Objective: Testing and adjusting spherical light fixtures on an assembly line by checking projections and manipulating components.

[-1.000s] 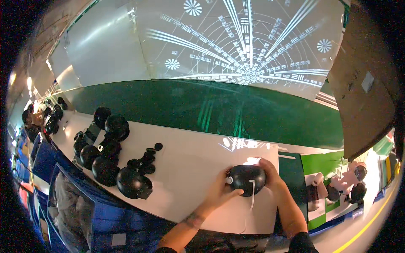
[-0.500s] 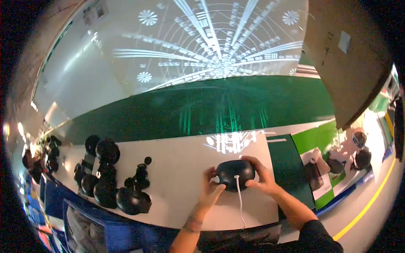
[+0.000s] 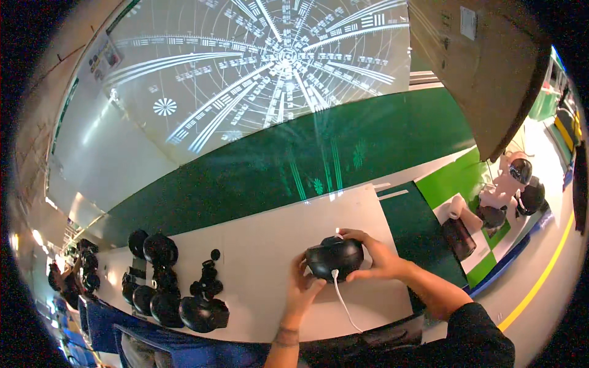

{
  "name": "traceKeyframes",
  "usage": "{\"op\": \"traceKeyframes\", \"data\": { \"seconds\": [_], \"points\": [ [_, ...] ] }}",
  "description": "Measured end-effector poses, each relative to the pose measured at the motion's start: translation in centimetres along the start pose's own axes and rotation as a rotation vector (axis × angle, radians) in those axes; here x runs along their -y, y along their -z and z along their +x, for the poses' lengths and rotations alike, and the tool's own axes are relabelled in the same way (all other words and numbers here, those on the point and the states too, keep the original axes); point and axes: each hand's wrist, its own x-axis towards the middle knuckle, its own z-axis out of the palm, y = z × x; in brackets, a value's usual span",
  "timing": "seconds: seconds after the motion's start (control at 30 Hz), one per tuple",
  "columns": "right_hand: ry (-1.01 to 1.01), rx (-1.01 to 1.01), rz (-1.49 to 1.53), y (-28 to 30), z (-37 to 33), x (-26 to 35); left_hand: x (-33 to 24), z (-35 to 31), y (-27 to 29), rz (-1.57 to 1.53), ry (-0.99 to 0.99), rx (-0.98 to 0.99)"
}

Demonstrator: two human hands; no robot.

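Observation:
Over the pale tabletop (image 3: 257, 276) I hold a small rounded black projector (image 3: 334, 262), a lit lens at its far end. My left hand (image 3: 300, 281) is wrapped round its left side. On the other side my right hand (image 3: 379, 260) grips it, fingers over the top and thumb toward the near edge. A white cable (image 3: 347, 310) is plugged into its near face and runs down to the table's front edge. A sharp white test pattern (image 3: 287, 58) of rings and radiating lines shines on the screen ahead.
To the left stand several black rounded units (image 3: 161, 248), with another black unit (image 3: 205, 314) nearer the front edge. A dark green strip (image 3: 399, 227) crosses the table on the right. Beyond it are white and black devices (image 3: 512, 184). A large brown panel (image 3: 491, 80) hangs at upper right.
The projector has tilted upward in my hands. The pattern has risen on the screen and turned from blurred to sharp, and its patch on the tabletop has nearly gone. The view has shifted too.

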Motion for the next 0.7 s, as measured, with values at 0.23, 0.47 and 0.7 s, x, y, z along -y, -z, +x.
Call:
{"op": "traceKeyframes", "data": {
  "seconds": [0.23, 0.47, 0.7],
  "points": [
    [-0.017, 0.016, -0.003, 0.7, -0.2, -0.8, -1.0, 0.3, -1.3, 0.011, 0.071, -0.019],
    [0.12, 0.047, -0.104, 0.5, 0.7, -1.3, 1.2, 1.1, 1.2, -0.13, 0.068, 0.045],
    [0.142, 0.103, -0.173, 0.4, 0.7, -1.3, -2.9, 5.0, 2.6, 0.253, 0.033, 0.331]
  ]
}}
